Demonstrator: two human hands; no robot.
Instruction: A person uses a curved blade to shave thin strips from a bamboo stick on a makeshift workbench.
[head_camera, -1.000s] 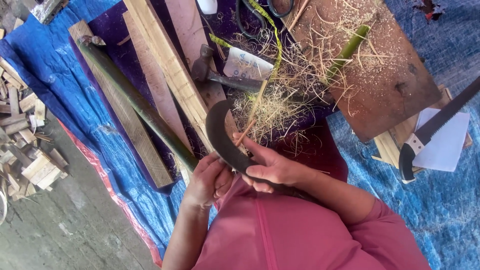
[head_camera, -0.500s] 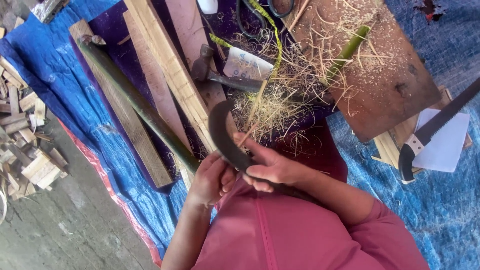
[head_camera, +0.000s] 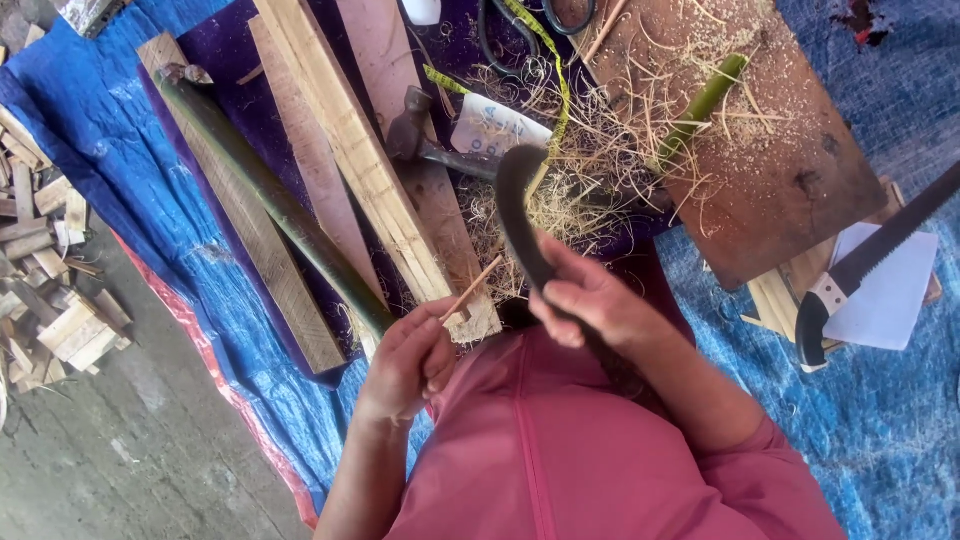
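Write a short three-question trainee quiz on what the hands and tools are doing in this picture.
1. True or false: the right hand grips a curved dark blade.
2. What does the left hand pinch? A) a thin bamboo sliver B) the hammer C) the saw
3. Fill in: the long green bamboo pole lies across the wooden ____.

Key: 1 true; 2 A; 3 planks.
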